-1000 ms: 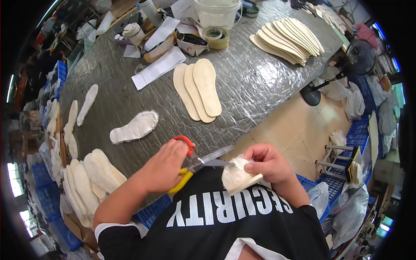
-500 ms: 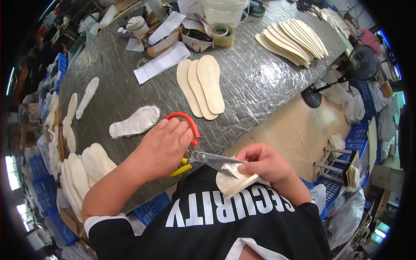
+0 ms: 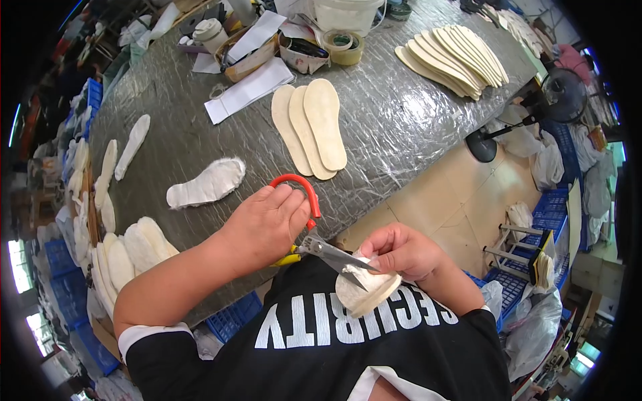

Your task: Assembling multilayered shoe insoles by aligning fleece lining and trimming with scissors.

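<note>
My left hand point(image 3: 271, 224) is closed round the red and yellow handles of a pair of scissors point(image 3: 321, 248). Their blades are parted and reach over a cream, fleecy insole point(image 3: 361, 294). Thumb and fingers of my right hand point(image 3: 404, 252) pinch that insole beside the blade tips, in front of my dark shirt. Part of the insole is hidden under my fingers. On the table just beyond my left hand lies a white fluffy insole point(image 3: 207, 184). Three flat beige insoles point(image 3: 324, 123) overlap farther off.
A fanned pile of beige insoles point(image 3: 455, 60) lies at the table's far right. Fleecy insoles point(image 3: 127, 257) are stacked at the near left. Tape rolls point(image 3: 344, 47), paper strips point(image 3: 249, 90) and a white bucket point(image 3: 348, 15) stand at the back. A black fan point(image 3: 562, 97) stands right.
My left hand and the scissors have shifted slightly right. The insole in my right hand has turned a little, showing more of its rounded end.
</note>
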`<action>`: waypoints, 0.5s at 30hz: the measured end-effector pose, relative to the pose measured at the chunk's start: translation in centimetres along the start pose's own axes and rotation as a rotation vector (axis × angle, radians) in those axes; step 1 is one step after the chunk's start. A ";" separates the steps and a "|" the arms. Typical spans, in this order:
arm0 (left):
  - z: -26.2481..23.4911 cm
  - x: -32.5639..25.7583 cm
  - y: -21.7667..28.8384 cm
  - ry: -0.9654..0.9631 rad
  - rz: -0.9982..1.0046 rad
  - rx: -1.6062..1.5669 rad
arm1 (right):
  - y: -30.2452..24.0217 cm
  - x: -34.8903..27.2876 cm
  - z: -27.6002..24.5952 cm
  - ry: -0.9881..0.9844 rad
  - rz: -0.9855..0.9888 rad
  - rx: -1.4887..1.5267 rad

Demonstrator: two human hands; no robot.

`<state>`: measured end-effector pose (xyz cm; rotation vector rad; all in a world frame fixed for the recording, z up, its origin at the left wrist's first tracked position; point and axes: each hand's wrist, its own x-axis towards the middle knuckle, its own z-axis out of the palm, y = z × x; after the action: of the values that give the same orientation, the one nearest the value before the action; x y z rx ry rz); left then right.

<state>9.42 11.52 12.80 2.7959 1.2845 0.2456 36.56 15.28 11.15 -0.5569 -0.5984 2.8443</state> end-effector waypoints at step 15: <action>0.4 -0.7 0.3 -0.188 0.045 -0.071 | -0.3 -0.5 -0.1 0.030 0.036 -0.011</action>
<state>9.24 10.82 12.33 2.7147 1.1499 0.0282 37.04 15.43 11.33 -0.6167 -0.6049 2.8622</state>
